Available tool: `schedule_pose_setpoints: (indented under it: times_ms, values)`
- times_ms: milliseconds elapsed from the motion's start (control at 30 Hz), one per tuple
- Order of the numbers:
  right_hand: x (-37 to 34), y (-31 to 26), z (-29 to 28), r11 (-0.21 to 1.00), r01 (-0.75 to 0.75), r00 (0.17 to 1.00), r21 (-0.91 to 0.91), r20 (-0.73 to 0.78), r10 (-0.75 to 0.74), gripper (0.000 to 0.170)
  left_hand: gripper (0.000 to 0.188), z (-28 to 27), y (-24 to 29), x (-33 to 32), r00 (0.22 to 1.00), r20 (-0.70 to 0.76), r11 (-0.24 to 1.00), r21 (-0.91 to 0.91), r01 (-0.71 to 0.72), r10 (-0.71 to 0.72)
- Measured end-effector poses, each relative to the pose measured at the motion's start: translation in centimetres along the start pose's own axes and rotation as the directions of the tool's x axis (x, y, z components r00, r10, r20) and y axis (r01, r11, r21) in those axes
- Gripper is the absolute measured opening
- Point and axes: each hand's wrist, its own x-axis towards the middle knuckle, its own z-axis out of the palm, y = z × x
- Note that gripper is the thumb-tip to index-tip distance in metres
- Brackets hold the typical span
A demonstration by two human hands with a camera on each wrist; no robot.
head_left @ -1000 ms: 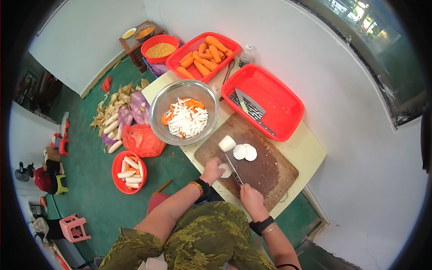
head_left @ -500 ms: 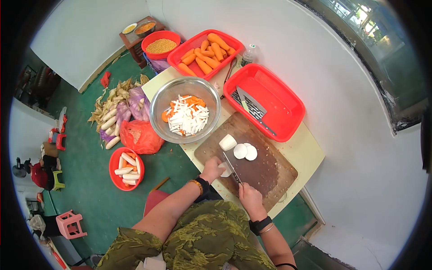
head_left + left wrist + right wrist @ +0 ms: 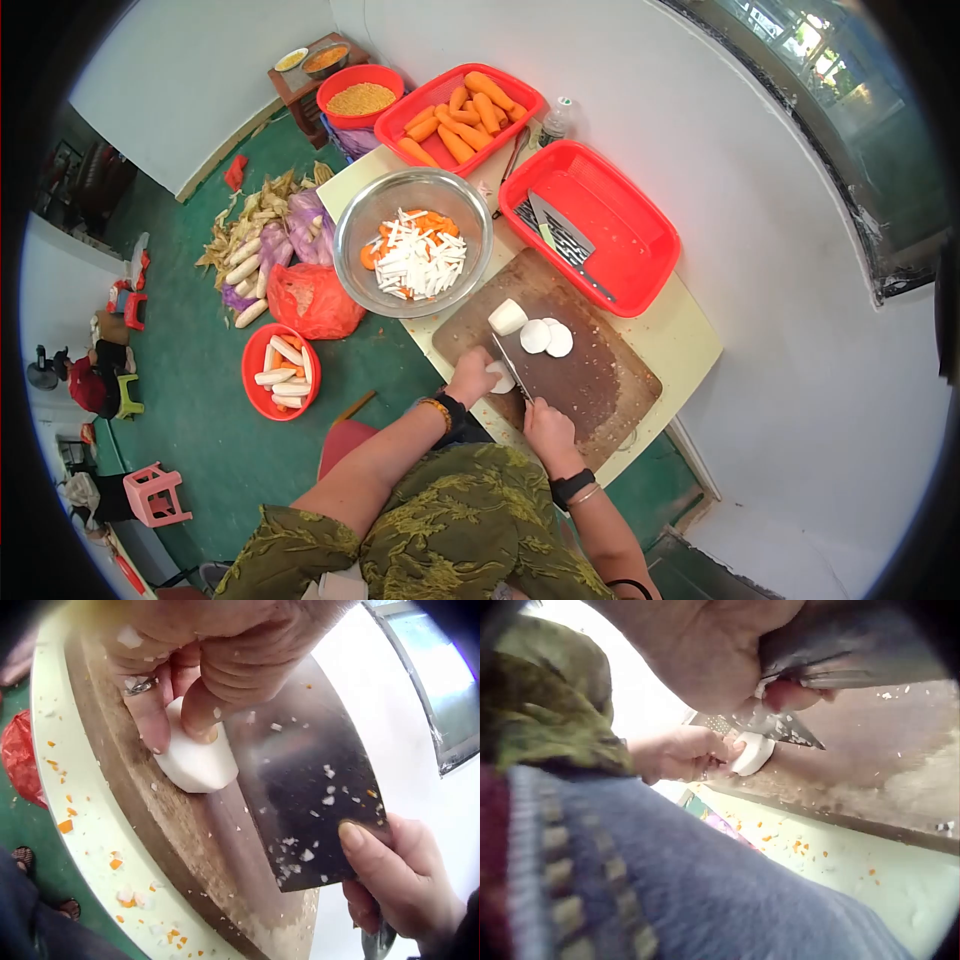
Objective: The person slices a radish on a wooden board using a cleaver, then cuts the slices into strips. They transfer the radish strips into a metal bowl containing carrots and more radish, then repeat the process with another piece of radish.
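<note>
My left hand pinches a white radish piece against the wooden cutting board, thumb and fingers curled on it. In my right hand is a cleaver, gripped by its handle with the thumb against the blade. The blade stands close beside the radish piece, and white bits cling to its flat face. Farther up the board lie a thick radish chunk and a few round radish slices. In the right wrist view the right palm hides part of the cleaver.
A steel bowl of cut radish and carrot stands beyond the board. Another cleaver lies in a red basin. Carrots fill a red basket, with a plastic bottle beside it. A red bucket of radishes stands on the floor.
The right hand with the cleaver has shifted slightly left, toward the left hand. The left hand keeps its hold on the radish piece; the view has moved slightly.
</note>
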Motion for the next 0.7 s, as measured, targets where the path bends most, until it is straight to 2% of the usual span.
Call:
schedule_pose_setpoints:
  times_ms: [133, 233, 333, 433, 700]
  values:
    - [-0.1, 0.5, -0.8, 0.999, 0.008, 1.0, 0.053, -0.023, -0.007, 0.027, 0.026, 0.0, -0.6, 0.0, 1.0, -0.007, 0.999, -0.025, -0.019, 0.019]
    - [-1.1, 0.4, -1.1, 0.995, 0.037, 0.998, 0.09, -0.052, -0.033, 0.027, 0.027, -0.2, -0.3, -0.2, 0.997, 0.022, 0.994, -0.085, 0.073, -0.071]
    - [-1.7, 0.3, -1.7, 0.995, 0.033, 0.998, 0.092, -0.057, -0.028, 0.026, 0.029, 0.0, -0.3, 0.0, 0.998, 0.009, 0.998, -0.016, 0.058, -0.058]
    - [-1.9, 0.4, -1.3, 0.996, 0.023, 0.999, 0.081, -0.046, -0.019, 0.024, 0.029, -0.2, 0.1, 0.1, 0.992, 0.032, 0.992, -0.022, 0.121, -0.12]
    - [-2.6, 0.9, -1.8, 0.998, 0.006, 1.0, 0.07, 0.001, -0.006, 0.026, 0.029, 0.4, -1.0, 0.4, 0.995, 0.016, 0.995, -0.001, 0.098, -0.098]
